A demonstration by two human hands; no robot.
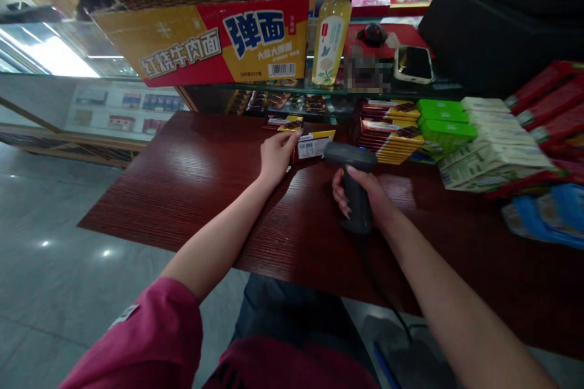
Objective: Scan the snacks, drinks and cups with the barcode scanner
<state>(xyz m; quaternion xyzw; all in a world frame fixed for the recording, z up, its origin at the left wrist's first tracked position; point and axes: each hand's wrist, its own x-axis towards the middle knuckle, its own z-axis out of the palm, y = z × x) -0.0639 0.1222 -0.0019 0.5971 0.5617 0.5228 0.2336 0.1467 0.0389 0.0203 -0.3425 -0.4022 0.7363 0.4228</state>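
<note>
My right hand point(365, 194) is wrapped round the grip of a black handheld barcode scanner point(358, 213), its head pointing left and its cable hanging down over the table edge. In my left hand point(277, 158) is a chocolate bar point(312, 147) in a red and yellow wrapper, pinched at its left end with a white barcode label facing me. The scanner's head is close to the right end of this bar. Just behind my left fingers lies another chocolate bar point(287, 123). A stack of similar bars point(387, 134) stands behind the scanner.
Green boxes point(444, 121), pale cartons point(495, 146), red packs point(554, 103) and blue packs point(547, 213) line the right of the dark wooden table point(191, 176). On the glass shelf behind stand a noodle carton point(205, 42), a drink bottle point(332, 30) and a phone point(413, 64).
</note>
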